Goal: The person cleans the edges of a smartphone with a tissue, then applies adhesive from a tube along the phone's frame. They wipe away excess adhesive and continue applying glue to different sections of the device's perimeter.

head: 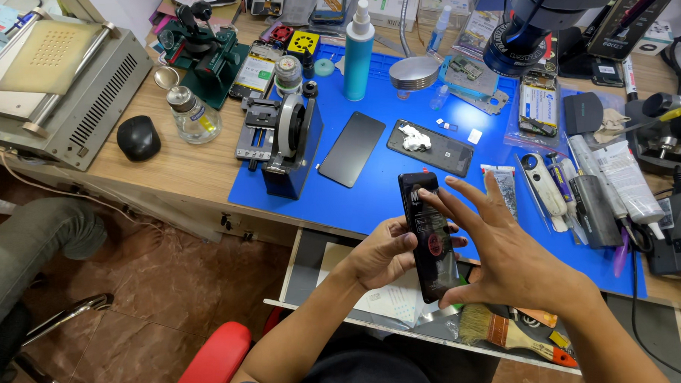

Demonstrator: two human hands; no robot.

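Gripping a black smartphone (pixel 432 236) from behind with left hand (pixel 387 252), fingers curled round its edges, screen side up, held over an open drawer (pixel 308 262) just below the counter edge. Hovering right hand (pixel 516 254) over the phone from 3 o'clock, fingers spread wide, fingertips (pixel 431 195) touching the upper part of the glass, nothing pinched. Looking like a check or a smoothing pass on the front film or screen; cannot tell whether the film is already stuck down. Next move probably calling for steady left-hand support and light, even fingertip pressure so as not to shift the film or slip the phone.

Lying in the drawer at 5 o'clock of the phone: a brush (pixel 502 329) with a wooden handle, plus papers.

Further out on the blue mat (pixel 378 200) covering the counter (pixel 175 171): a loose dark glass panel (pixel 351 149) at 11 o'clock, a second phone body (pixel 430 148) with a white wad on it at 12 o'clock, a small clamp jig (pixel 278 140) at 10 o'clock, tools and tubes at 2 o'clock.

Farthest: a teal spray bottle (pixel 358 52) at 12 o'clock, a microscope head (pixel 523 35) at 1 o'clock, a grey machine (pixel 57 91) and black mouse (pixel 138 137) at 10 o'clock.
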